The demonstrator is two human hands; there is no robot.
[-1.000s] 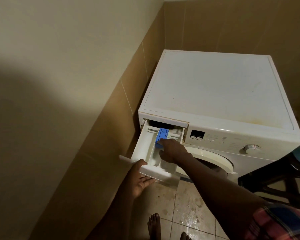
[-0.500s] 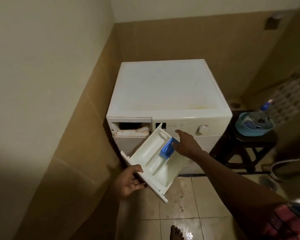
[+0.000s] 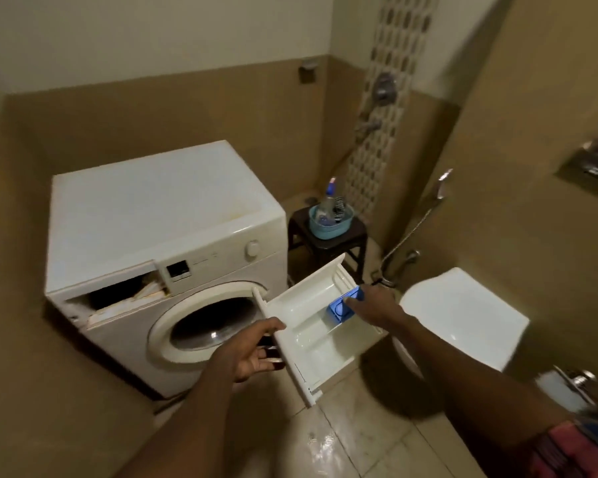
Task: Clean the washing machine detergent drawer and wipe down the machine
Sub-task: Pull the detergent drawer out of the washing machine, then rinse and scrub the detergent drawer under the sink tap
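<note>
From the head camera, we are holding the detergent drawer [image 3: 304, 305] clear of the washing machine [image 3: 152, 208], in the air to the right of its round door [image 3: 211, 322] and above the tiled floor [image 3: 359, 426]. Our left hand [image 3: 252, 350] is gripping the drawer's front panel at the near-left end, thumb over the top edge and fingers curling underneath. Our right hand [image 3: 373, 307] is reaching to the far-right end, with its fingers lying against the blue insert [image 3: 340, 308] that is sitting in the drawer. We cannot tell whether they are closing round anything. The machine is standing at the left against the tiled wall, and its drawer slot [image 3: 118, 294] is gaping open and dark at the upper left of the front. Just right of the machine, a dark stool [image 3: 299, 219] is carrying a blue basin [image 3: 330, 229] with bottles in it. A white toilet [image 3: 463, 315] is sitting at the right.
</note>
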